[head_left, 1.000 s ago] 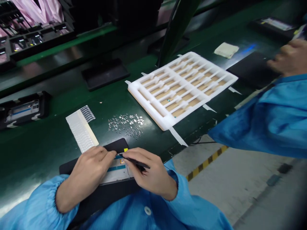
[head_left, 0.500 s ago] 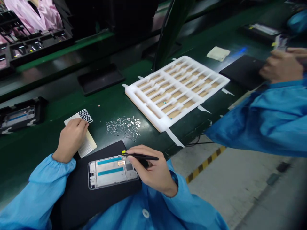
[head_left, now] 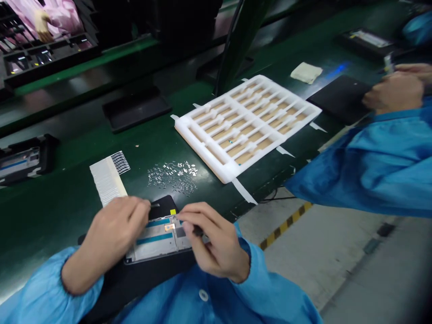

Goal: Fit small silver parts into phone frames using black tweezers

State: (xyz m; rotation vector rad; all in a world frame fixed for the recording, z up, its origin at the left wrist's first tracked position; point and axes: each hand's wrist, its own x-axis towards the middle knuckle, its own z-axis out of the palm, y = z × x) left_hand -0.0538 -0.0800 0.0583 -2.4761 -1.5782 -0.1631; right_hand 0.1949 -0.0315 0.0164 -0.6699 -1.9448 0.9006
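My left hand (head_left: 114, 236) is over the left part of a metal phone frame (head_left: 158, 238), and its fingertips pinch something thin and dark that is too small to name. My right hand (head_left: 214, 240) rests on the frame's right side, with black tweezers (head_left: 199, 231) mostly hidden in its fingers. The frame lies on a black mat (head_left: 162, 204), with a copper patch (head_left: 169, 227) and blue strips on it. A white comb-like strip card (head_left: 107, 180) lies just beyond my left hand, apart from it, beside scattered small metal pieces (head_left: 172, 177).
A white foam tray (head_left: 209, 157) lies taped to the green bench (head_left: 67, 211). A co-worker's hands (head_left: 394, 92) and blue sleeve (head_left: 364, 175) are at the right, beyond which stands a black pad (head_left: 340, 99). Another phone frame (head_left: 20, 164) sits in a holder at the left.
My left hand has moved from the strip card back onto the phone frame. My right hand's fingers now cover the frame's right edge, hiding most of the tweezers.
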